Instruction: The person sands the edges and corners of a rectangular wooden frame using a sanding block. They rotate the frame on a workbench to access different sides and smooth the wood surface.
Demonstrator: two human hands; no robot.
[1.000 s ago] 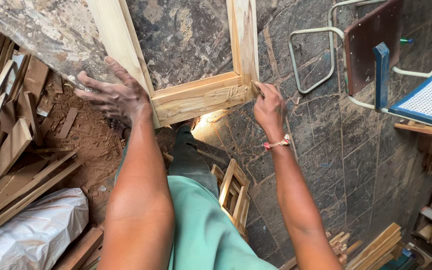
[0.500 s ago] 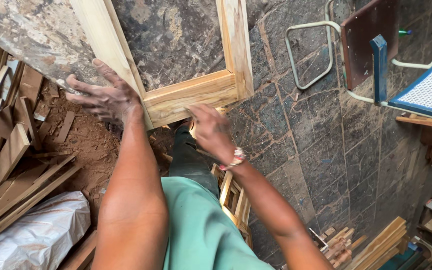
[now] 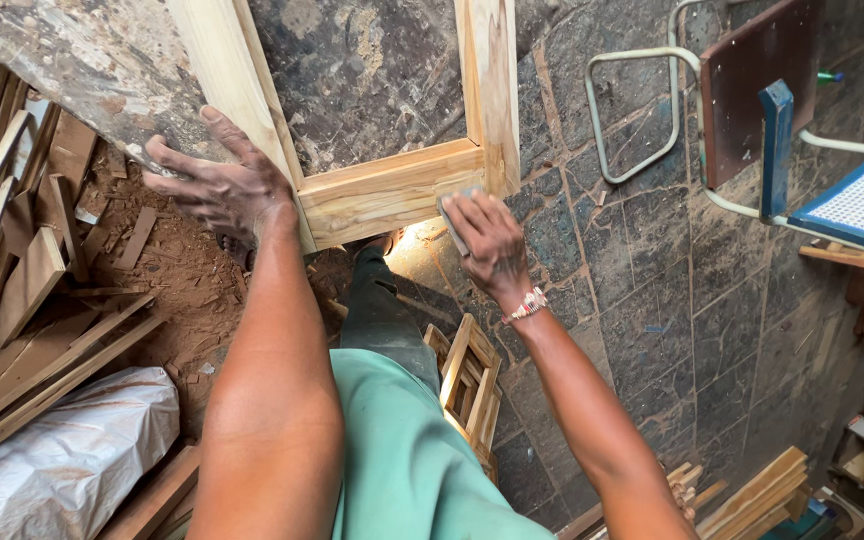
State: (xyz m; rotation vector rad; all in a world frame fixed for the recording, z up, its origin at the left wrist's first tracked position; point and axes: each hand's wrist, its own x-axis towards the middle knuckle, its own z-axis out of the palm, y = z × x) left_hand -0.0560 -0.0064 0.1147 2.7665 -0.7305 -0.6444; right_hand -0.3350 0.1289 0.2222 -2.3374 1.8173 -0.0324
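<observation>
Fingers spread, left hand (image 3: pixel 220 185) flat on wooden frame (image 3: pixel 392 190); right hand (image 3: pixel 487 235) fingers clamped on grey sanding block (image 3: pixel 452 215) at near rail

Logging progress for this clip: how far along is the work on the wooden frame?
Done: the frame is joined, rails meeting at the corner. In hand: the left hand steadies one rail; the right hand presses a small grey pad, seemingly an abrasive, on the bottom rail's edge. Left: the wood is bare, with no coating; how much is smoothed cannot be told.
</observation>
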